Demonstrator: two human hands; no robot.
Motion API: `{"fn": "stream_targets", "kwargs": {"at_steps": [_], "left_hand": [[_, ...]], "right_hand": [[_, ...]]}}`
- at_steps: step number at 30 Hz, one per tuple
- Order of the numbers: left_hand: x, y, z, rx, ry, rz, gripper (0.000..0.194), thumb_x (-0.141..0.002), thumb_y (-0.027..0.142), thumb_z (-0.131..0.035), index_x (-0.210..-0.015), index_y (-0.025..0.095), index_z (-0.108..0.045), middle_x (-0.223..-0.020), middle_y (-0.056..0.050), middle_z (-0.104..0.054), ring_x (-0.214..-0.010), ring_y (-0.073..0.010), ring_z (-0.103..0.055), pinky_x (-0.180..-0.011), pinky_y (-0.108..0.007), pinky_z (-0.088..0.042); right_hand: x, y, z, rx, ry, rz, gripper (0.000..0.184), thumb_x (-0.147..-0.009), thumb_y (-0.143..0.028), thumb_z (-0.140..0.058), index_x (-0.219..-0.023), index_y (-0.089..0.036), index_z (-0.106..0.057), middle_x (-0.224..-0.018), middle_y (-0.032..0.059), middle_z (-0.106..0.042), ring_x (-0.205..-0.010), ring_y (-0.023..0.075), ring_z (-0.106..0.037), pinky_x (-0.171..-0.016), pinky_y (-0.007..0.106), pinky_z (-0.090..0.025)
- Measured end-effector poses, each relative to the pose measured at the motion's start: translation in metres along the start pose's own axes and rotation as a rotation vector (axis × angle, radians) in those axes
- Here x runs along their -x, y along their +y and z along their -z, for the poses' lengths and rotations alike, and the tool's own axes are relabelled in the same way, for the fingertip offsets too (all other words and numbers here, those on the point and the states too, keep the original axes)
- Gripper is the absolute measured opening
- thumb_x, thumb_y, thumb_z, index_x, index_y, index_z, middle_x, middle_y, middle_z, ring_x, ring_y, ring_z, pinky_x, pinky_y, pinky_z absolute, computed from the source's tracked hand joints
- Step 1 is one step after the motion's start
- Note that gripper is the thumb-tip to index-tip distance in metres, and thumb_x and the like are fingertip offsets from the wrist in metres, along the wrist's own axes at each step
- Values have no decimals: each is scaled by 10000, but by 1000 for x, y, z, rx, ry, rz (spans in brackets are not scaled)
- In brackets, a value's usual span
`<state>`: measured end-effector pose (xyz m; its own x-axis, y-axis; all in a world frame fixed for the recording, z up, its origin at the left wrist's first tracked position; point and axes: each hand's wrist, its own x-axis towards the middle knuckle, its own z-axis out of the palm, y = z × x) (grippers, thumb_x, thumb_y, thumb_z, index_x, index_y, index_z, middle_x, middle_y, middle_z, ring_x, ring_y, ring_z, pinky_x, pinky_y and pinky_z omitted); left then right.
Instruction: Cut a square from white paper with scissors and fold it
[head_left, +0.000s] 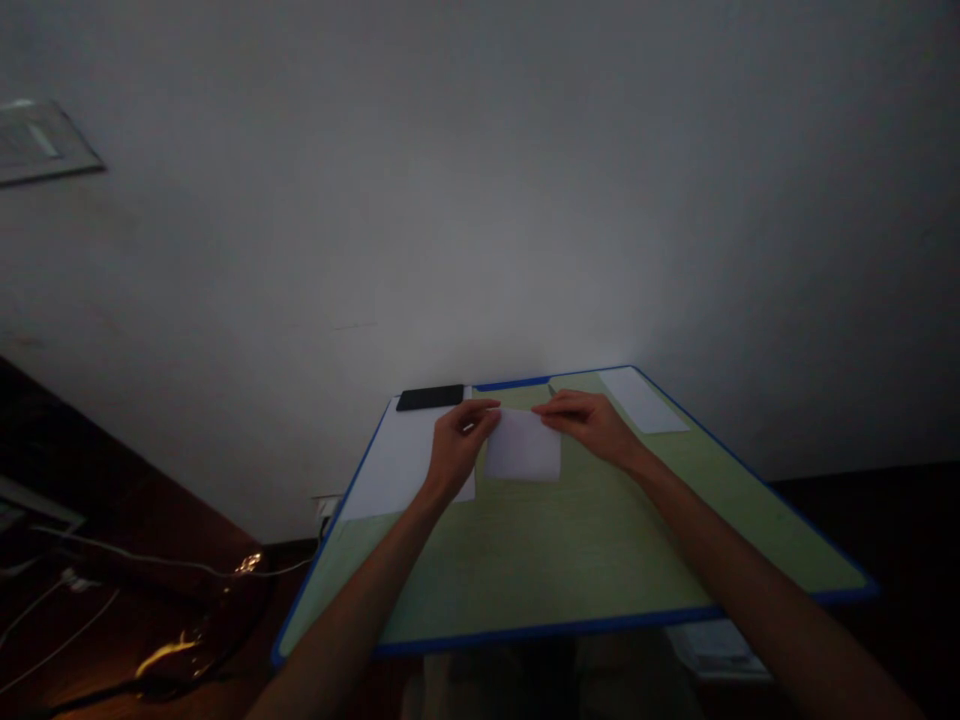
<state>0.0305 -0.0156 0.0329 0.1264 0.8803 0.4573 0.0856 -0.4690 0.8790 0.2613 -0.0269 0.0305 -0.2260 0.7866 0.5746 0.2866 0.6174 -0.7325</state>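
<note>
Against the wall (480, 200) stands our bench (562, 570); our left hand (454, 445) and right hand (589, 422) pinch a paper (523, 448) by its far edge, its near edge free.

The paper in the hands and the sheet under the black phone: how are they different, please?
The held paper is pinched by the left hand and right hand; the left sheet lies on the table, under the black phone. The held paper looks smaller than the left sheet. Both look whitish.

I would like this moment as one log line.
left hand: pinching small paper | right hand: pinching same paper | phone: on larger sheet
</note>
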Motion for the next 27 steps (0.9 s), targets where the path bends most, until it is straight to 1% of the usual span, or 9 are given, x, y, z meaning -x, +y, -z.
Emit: {"fn": "stream_targets", "kwargs": {"at_steps": [2,4,8,10,13,17,21,24,27], "left_hand": [[0,2,0,-40,2,-21,194,-791,342,-738,-903,185,-759,-906,-61,-750,-852,-181,-680,-780,-290,-521],[0,3,0,-57,9,-22,182,-788,342,-736,-869,181,-761,-906,-70,-755,-853,-191,-687,-798,-308,-530],[0,4,0,-38,7,-15,185,-772,348,-745,-836,174,-753,-883,-75,-750,-840,-194,-687,-797,-318,-537],[0,3,0,-19,-14,-8,207,-762,353,-756,-863,172,-748,-881,-75,-744,-824,-188,-681,-767,-304,-535],[0,3,1,-39,-112,19,268,-756,371,-766,-939,176,-749,-887,-77,-743,-786,-182,-675,-706,-285,-527],[2,1,1,-190,-292,43,246,-794,411,-729,-862,179,-771,-860,-83,-762,-782,-204,-684,-701,-298,-518],[3,1,1,-265,-381,17,252,-838,419,-678,-853,190,-780,-851,-79,-772,-784,-214,-690,-704,-298,-512],[4,5,1,-299,-388,-28,245,-851,409,-658,-845,197,-780,-849,-75,-772,-781,-215,-687,-694,-294,-504],[4,9,0,-318,-339,-65,215,-843,384,-669,-835,196,-771,-829,-69,-765,-759,-206,-677,-703,-295,-497]], "right_hand": [[0,0,0,7,-4,-8,206,-851,-335,-669,-986,-235,-789,-827,44,-684,-769,175,-619,-659,297,-456],[0,1,1,9,-7,-13,204,-850,-335,-670,-982,-236,-791,-836,48,-689,-781,180,-623,-667,301,-459],[0,1,2,5,-19,-14,202,-850,-333,-672,-985,-242,-791,-846,53,-695,-793,185,-627,-677,305,-463],[0,1,1,-10,-30,-8,198,-852,-326,-673,-988,-243,-791,-852,53,-694,-797,183,-626,-679,302,-462],[1,1,-1,-33,-74,15,194,-856,-305,-667,-991,-241,-792,-874,54,-690,-797,177,-625,-668,289,-461],[2,0,-5,38,-157,74,179,-866,-269,-659,-978,-251,-797,-842,47,-692,-773,167,-625,-688,283,-463],[2,0,-7,110,-192,117,169,-865,-254,-669,-973,-273,-798,-821,39,-703,-768,164,-632,-727,288,-469],[2,0,-7,98,-188,93,169,-866,-265,-666,-976,-267,-795,-835,40,-709,-784,169,-637,-737,295,-478],[3,1,-9,9,-136,-10,236,-850,-290,-675,-1062,-240,-766,-883,47,-714,-798,167,-636,-732,297,-484]]}}
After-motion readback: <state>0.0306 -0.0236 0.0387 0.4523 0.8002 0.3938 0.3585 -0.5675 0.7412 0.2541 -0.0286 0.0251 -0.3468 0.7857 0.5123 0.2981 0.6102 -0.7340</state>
